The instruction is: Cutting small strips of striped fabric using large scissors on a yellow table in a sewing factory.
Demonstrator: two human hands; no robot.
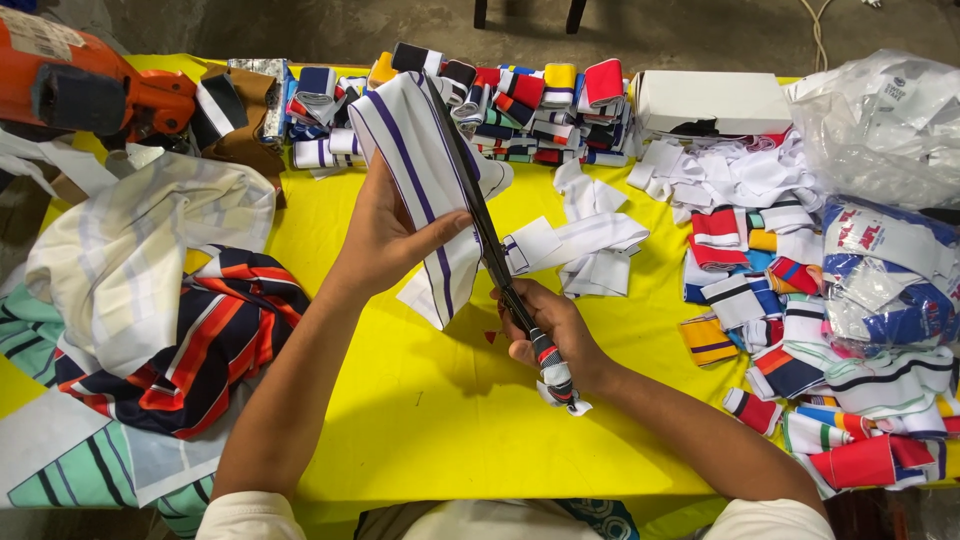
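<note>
L hand (385,235) pinched a white purple-striped fabric strip (425,170) held up over the yellow surface (420,400); R hand (550,335) was clenched on scissors (490,240), blades partway along its edge. Cut white scraps (590,240) lay just beside; sorted striped pieces (520,105) sat stacked behind.

Yellow-covered table (420,420), grey concrete floor (330,25)

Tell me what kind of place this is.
Probably a garment workshop's cutting table: the right hand works long scissors through white, purple-striped fabric held by the left hand, with stacked striped knit pieces on the yellow table.
</note>
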